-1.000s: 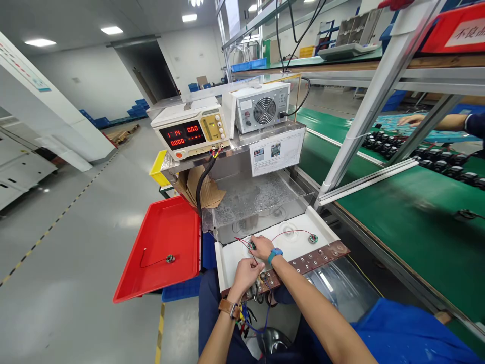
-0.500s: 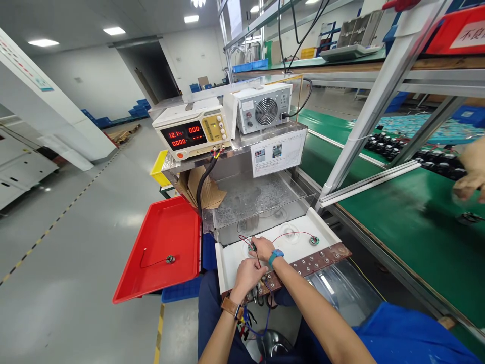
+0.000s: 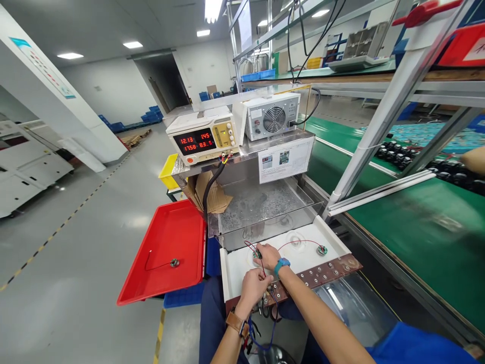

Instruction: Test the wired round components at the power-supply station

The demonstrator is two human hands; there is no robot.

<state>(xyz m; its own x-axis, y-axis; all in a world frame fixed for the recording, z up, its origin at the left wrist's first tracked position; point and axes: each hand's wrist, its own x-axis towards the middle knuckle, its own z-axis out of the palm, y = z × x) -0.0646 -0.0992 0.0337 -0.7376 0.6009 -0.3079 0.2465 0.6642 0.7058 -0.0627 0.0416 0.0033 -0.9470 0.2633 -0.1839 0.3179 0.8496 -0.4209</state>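
My right hand [image 3: 270, 257], with a blue band at the wrist, grips a small round green circuit board [image 3: 257, 254] over the white tray [image 3: 233, 273]. My left hand [image 3: 254, 289] is closed in a pinch on a wire [image 3: 262, 265] that runs down from the board, beside the brown strip with metal studs [image 3: 303, 277]. The wire's end is hidden by the fingers. A second round board [image 3: 322, 250] with a red lead lies at the tray's right. Behind, the power supply [image 3: 202, 139] shows lit red digits, 12.13 and 1.45 on top.
A red tray [image 3: 162, 253] at the left holds another small wired board [image 3: 174, 262]. A clear plastic sheet [image 3: 271, 227] stands behind the white tray. On the right, a green bench [image 3: 409, 237] carries black round parts [image 3: 397, 156], with part of another person at its edge.
The power supply's digits have gone from zeros to 1.45 and 17.58, beside about 12.13. Both hands keep their grips. The view has shifted slightly, and the other person's hand has mostly left it.
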